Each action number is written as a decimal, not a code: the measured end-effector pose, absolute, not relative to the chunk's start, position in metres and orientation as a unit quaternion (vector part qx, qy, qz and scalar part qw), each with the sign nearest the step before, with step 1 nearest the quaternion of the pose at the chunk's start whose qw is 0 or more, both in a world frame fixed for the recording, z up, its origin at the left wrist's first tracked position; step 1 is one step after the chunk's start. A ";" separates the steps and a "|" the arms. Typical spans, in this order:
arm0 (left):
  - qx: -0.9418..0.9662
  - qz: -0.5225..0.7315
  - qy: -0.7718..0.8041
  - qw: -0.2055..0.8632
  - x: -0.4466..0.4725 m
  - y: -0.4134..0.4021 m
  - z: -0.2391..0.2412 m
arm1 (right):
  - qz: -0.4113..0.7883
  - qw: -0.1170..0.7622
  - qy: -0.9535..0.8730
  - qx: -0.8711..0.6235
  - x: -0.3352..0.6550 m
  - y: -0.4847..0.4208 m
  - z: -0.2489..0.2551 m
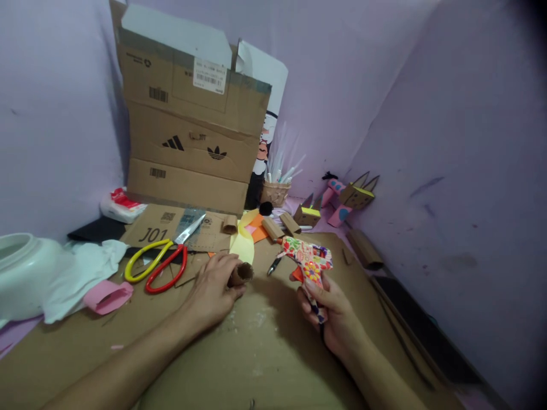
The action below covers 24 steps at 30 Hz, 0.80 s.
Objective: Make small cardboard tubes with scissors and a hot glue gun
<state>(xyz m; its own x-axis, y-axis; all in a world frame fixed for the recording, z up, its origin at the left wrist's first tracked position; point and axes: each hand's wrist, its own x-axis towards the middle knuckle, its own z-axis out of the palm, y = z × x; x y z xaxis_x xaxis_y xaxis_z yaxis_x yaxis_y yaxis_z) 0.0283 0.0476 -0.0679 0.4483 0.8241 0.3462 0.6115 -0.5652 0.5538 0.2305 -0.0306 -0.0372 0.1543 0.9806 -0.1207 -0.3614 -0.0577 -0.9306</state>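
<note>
My left hand (216,287) is closed round a short brown cardboard tube (242,274), its open end facing right. In my right hand (327,304) is a glue gun (305,256) with a flowered covering; its nozzle points left, toward the far side of the tube. A finger lies by the orange trigger, and a dark cord runs down from the handle. Between the two hands, a little farther back, a pen (274,265) lies on the cardboard sheet (265,364). Scissors (171,256) with one yellow and one red handle rest left of my left hand.
A large cardboard box (192,122) stands at the back. Left are a white jar (25,279), a white cloth (83,279) and a pink paper loop (109,296). Behind the glue gun are cardboard tubes (272,229) and a basket (276,193). Cardboard figures (359,195) stand back right.
</note>
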 end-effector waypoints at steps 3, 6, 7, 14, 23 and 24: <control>0.830 0.280 0.451 0.171 0.023 0.053 -0.073 | 0.563 0.604 -0.322 -0.464 0.230 -0.030 -0.036; 0.816 0.274 0.479 0.172 0.008 0.056 -0.064 | 0.568 0.613 -0.299 -0.460 0.231 -0.030 -0.035; 0.809 0.276 0.493 0.164 0.002 0.055 -0.057 | 0.569 0.618 -0.289 -0.459 0.232 -0.030 -0.035; 0.696 0.367 0.527 0.321 0.008 0.020 -0.013 | 0.608 0.650 -0.223 -0.398 0.227 -0.031 -0.041; 0.545 0.342 0.312 0.699 0.094 -0.013 -0.045 | 0.621 0.672 -0.266 -0.304 0.191 -0.035 -0.037; 0.546 0.348 0.318 0.692 0.097 -0.011 -0.047 | 0.619 0.673 -0.277 -0.295 0.191 -0.033 -0.037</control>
<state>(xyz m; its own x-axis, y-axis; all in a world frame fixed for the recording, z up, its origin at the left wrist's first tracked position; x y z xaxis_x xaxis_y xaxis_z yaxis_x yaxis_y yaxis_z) 0.0967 -0.0114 -0.0474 0.5548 0.8298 -0.0604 -0.1349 0.1614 0.9776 0.1909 -0.0331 -0.0371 0.0807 0.9967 0.0079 -0.6692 0.0600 -0.7406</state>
